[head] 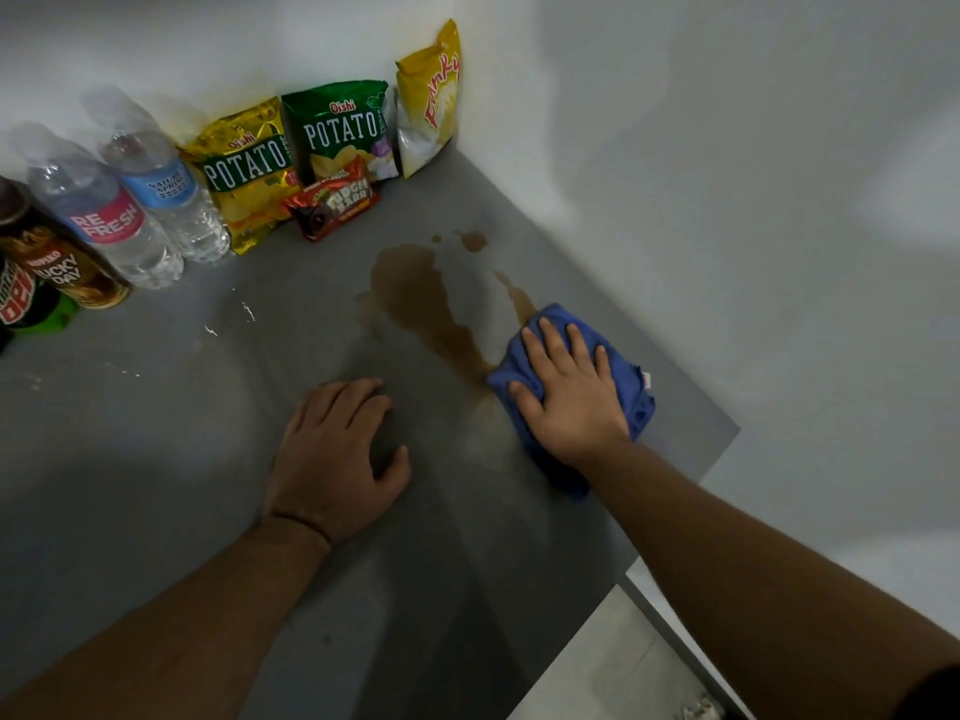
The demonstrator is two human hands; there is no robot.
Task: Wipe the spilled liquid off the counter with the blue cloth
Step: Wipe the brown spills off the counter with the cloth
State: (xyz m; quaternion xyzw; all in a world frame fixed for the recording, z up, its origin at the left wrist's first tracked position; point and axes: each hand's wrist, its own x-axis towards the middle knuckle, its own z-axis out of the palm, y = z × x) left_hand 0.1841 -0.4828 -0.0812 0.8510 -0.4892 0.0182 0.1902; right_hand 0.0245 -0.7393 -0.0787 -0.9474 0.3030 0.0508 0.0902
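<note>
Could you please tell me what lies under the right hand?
The blue cloth lies under the right hand, pressed on the counter at the edge of the brown spill. Any liquid beneath the cloth is hidden.

The right hand (569, 394) is covering most of the blue cloth (640, 402), which is hiding the near end of the spill (415, 293). Far left of the spill, the picture edge is cutting off a green soda bottle (21, 298).
</note>
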